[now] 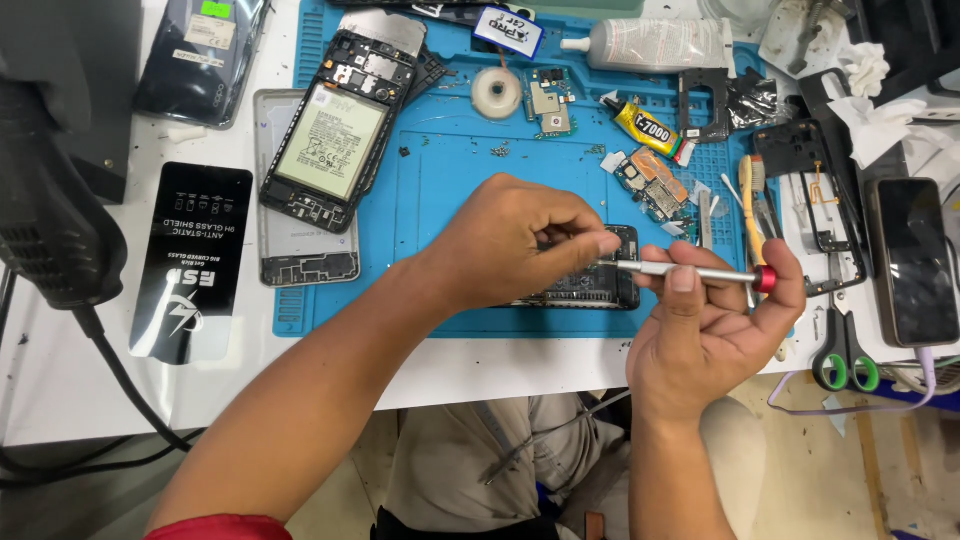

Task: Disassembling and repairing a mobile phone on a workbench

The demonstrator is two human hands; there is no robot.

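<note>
Two hands meet at the centre of the frame over a blue repair mat (440,180). The right hand (715,320) is clamped on a slim silver precision screwdriver (690,272) with a red end cap, lying level and pointing left. The left hand (515,245) has its fingers pinched together at the driver's tip, just above a dark opened phone body (600,290) lying on the mat. That driver looks light, stiff and smooth, so it is best held along the barrel with the cap against the palm; the phone body seems thin and fragile, better steadied by its edges. An opened phone with its battery showing (335,135) sits upper left, a glue tube (650,127) upper right, and green-handled scissors (845,355) at the right edge.
</note>
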